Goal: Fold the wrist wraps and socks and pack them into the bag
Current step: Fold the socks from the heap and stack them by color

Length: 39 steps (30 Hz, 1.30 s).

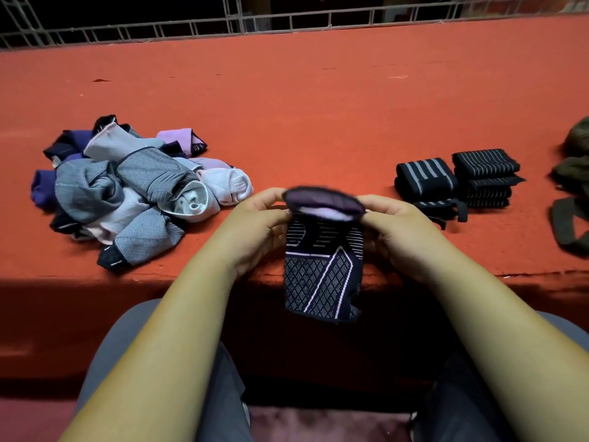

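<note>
Held at centre: dark patterned sock [322, 275], navy with pale diamond and stripe knit, hanging cuff-up. Pinched at the cuff from either side by left hand [255, 224] and right hand [395, 228], fingers and thumbs curled onto the rim. Cuff pulled apart into a flat oval, with pale lilac lining visible inside. Cuff blurred; exact finger placement on the far rim not determinable. Lower end of the sock hanging free.

Behind the sock: red ledge [318, 106], with its front edge passing behind the sock's middle.

Left of the sock, on the ledge: loose sock pile [134, 193], unfolded and tangled, in grey, lilac, purple and navy, with several pieces turned inside out. Apart from the sock and from the left hand.

Right of the sock, on the ledge: folded wrist wraps [455, 183], black with grey stripes, in two neat stacks side by side and touching. Loose strap ends trailing from the nearer stack toward the right hand.

Further right of the sock, beyond the wraps: olive-green bag [573, 186], cropped by the frame edge. Open or closed: not determinable.

Beyond the sock, past the ledge's far side: metal railing [287, 20] against darkness.

Below the sock: grey trousers [105, 362], knees on either side.
</note>
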{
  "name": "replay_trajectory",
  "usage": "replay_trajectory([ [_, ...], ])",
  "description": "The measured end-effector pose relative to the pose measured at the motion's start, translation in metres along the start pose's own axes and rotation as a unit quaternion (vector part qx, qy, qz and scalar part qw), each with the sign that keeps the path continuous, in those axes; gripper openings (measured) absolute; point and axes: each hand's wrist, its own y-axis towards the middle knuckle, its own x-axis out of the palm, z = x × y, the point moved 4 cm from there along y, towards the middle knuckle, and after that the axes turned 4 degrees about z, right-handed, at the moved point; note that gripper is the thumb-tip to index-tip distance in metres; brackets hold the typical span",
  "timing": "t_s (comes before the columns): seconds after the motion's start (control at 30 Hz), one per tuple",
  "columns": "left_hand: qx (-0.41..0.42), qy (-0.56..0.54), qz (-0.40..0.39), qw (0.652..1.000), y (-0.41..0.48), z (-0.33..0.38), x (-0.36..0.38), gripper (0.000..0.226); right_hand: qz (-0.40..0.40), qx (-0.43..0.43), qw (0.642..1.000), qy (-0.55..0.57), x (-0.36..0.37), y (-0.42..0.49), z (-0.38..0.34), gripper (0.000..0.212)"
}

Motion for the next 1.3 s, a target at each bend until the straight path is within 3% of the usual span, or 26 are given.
replay_trajectory([
  [0.1, -0.006, 0.0, 0.012, 1.0, -0.001, 0.001, -0.001, 0.036, -0.002, 0.006, 1.0, -0.005, 0.0, -0.001, -0.003, 0.042],
  [0.2, -0.01, -0.022, 0.013, 1.0, -0.003, 0.005, -0.002, 0.029, -0.012, -0.01, 0.999, 0.03, 0.0, -0.001, -0.004, 0.04],
  [0.37, -0.024, -0.017, 0.004, 1.0, -0.009, 0.003, 0.002, 0.021, -0.039, -0.038, 0.998, -0.01, 0.002, -0.001, 0.0, 0.008],
  [0.5, -0.038, 0.06, -0.057, 0.996, -0.01, -0.008, 0.003, 0.04, -0.048, -0.052, 0.997, -0.025, 0.003, -0.001, 0.002, 0.028],
  [0.6, -0.007, 0.012, -0.033, 0.999, -0.009, -0.003, 0.004, 0.042, -0.047, 0.005, 0.997, 0.058, 0.007, 0.0, 0.006, 0.044],
  [0.77, 0.016, -0.021, 0.0, 1.0, -0.007, 0.0, 0.005, 0.04, -0.068, 0.052, 0.993, -0.085, 0.007, -0.002, 0.015, 0.029],
  [0.93, -0.046, 0.058, -0.058, 0.996, -0.009, -0.009, 0.003, 0.035, -0.03, 0.005, 0.999, -0.04, 0.006, -0.006, 0.004, 0.019],
  [1.1, 0.01, 0.044, -0.005, 0.999, -0.005, -0.004, 0.002, 0.027, -0.044, 0.007, 0.994, -0.102, 0.005, -0.003, 0.008, 0.02],
  [1.3, 0.019, 0.019, 0.007, 1.0, -0.003, -0.005, 0.001, 0.033, -0.06, -0.005, 0.997, -0.048, 0.005, -0.001, 0.008, 0.034],
])
